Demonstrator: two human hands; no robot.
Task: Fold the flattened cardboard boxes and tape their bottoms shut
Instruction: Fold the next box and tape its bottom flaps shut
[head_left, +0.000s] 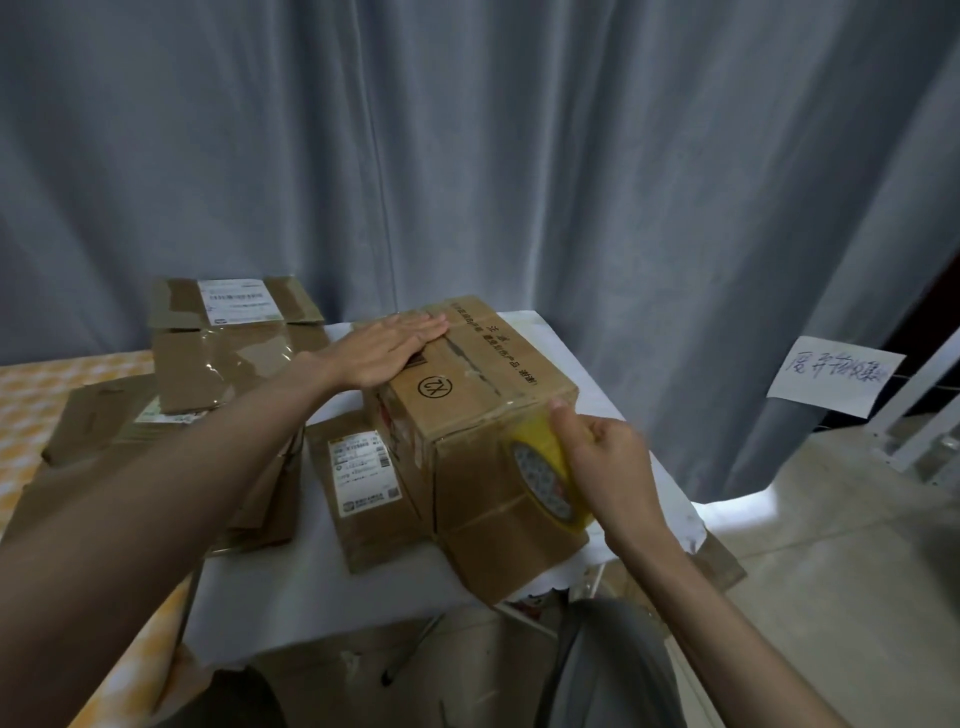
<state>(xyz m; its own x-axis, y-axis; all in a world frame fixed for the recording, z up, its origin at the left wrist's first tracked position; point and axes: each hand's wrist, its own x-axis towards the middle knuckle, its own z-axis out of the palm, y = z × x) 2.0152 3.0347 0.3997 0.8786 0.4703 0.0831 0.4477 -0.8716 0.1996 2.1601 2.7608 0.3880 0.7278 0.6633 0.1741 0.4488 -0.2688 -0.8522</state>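
Cardboard box (470, 410), folded into shape, stands on the white tabletop (322, 587) with its closed flaps facing up and a seam running along the middle of that face. On the far end of this face the left hand (387, 351) lies flat, fingers (426, 327) straight and together, pressing down. At the near right corner the right hand (605, 467) grips a roll of yellowish tape (548, 475), fingers curled round it, the thumb touching the top edge of the box; the roll rests against the box's near side. Just left of the box, a flattened box (366, 491) with a white shipping label lies on the tabletop. Farther left, more flattened boxes (223, 353) lie in a loose stack, some with labels and shiny tape. Grey curtains (467, 156) hang behind. At the right, a paper note (834, 374) with handwriting hangs near them.
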